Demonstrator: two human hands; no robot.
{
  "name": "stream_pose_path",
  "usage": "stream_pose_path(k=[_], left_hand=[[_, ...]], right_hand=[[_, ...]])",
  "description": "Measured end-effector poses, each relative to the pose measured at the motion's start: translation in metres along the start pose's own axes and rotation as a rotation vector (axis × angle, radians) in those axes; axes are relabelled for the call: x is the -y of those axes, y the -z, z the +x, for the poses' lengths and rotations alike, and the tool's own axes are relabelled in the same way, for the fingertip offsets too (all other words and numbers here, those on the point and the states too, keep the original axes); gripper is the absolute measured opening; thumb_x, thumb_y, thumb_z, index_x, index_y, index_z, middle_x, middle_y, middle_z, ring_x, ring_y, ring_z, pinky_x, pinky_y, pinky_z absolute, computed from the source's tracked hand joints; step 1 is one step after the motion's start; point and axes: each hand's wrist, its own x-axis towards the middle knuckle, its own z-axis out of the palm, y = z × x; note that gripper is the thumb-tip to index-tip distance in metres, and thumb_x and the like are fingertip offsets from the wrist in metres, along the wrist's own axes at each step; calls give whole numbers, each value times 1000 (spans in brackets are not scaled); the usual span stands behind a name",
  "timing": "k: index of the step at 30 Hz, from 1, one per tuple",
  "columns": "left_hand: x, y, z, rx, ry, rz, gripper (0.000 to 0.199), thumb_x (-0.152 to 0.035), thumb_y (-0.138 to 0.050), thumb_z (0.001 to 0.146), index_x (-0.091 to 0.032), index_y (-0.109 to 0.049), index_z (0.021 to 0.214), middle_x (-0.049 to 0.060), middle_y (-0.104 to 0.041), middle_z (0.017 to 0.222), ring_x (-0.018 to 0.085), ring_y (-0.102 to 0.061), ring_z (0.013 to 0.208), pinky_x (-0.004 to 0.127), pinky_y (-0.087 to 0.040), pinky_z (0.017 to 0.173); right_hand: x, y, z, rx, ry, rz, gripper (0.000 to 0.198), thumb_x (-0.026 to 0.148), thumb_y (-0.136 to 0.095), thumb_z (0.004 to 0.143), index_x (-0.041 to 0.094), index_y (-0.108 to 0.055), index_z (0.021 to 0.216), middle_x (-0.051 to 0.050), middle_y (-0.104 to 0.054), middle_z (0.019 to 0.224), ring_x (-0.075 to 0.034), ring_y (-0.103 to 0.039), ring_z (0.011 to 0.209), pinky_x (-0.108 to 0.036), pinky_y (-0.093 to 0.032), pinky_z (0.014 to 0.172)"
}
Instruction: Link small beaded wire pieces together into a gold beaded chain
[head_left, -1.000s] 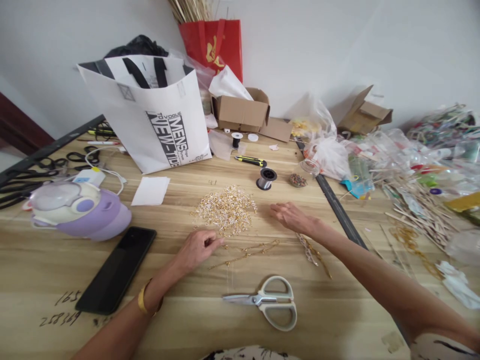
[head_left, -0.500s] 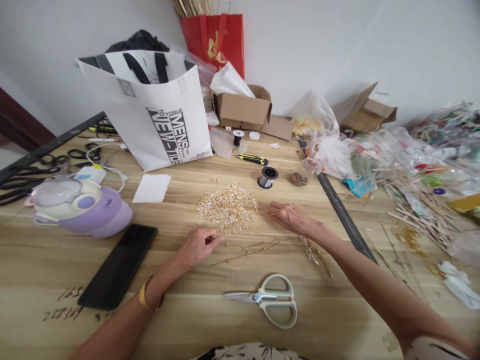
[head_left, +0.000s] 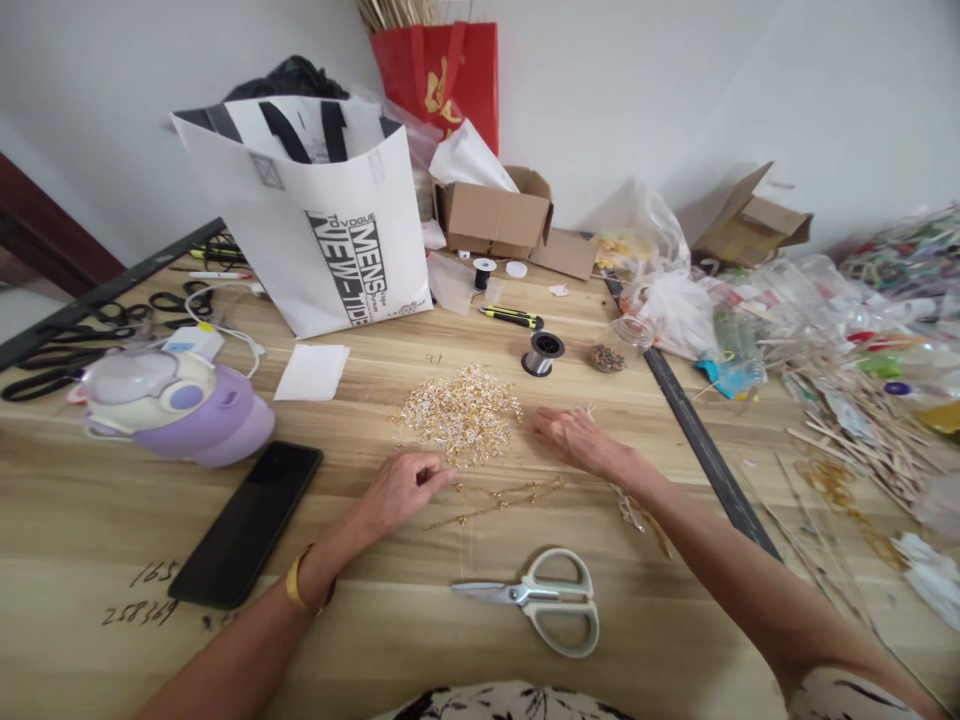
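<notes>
A heap of small gold and clear beads lies on the wooden table. My left hand rests at its near left edge, fingers curled and thumb against them; whatever they hold is too small to make out. Just right of the heap is my right hand, its fingertips pressed together low over the wood, their contents hidden. A thin gold chain is stretched across the table between and below the hands. Another bundle of chain is partly covered by my right forearm. Scissors with pale handles lie nearer to me.
Left are a black phone, a purple device and a white paper. Behind the heap stand a wire spool, a bowl of beads, a cutter knife and a white bag. Plastic bags crowd the right.
My right hand has shifted slightly left, closer to the bead heap, with its fingers still together. My left hand stays about where it was. The whole view has moved a little.
</notes>
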Motion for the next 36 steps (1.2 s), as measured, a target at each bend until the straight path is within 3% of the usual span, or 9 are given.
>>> stream_pose_path(k=[12,22,31,36], left_hand=[[3,-1,1,8,20,4,44,-42,-45,85,-18,-29,53,-5,-34,51,9,-32,52,23,-25,53],[1,-1,1,-2,1,3,43,-40,-45,86,-18,-30,52,-5,-34,51,9,-31,52,23,-26,52],[-5,-2,1,-31,-12,-79,41,-37,-48,86,-17,-33,53,-5,-37,52,9,-34,53,23,-27,54],[-10,-6,-1,-34,-5,-109,36,-38,-50,86,-16,-45,57,-3,-47,56,10,-41,56,23,-32,57]], right_hand=[[-10,0,-19,-146,-70,329,14,15,-44,90,16,-56,86,-5,-62,85,-14,-56,75,-24,-37,67],[4,8,-11,-176,-44,392,14,12,-44,88,16,-58,85,-5,-62,83,-14,-55,71,-23,-39,67],[31,22,-10,-165,26,639,10,18,-44,90,17,-53,87,-1,-60,76,-11,-53,64,-21,-39,62],[55,34,-10,-148,78,779,10,16,-45,90,17,-53,84,2,-55,69,-9,-46,58,-19,-36,57]])
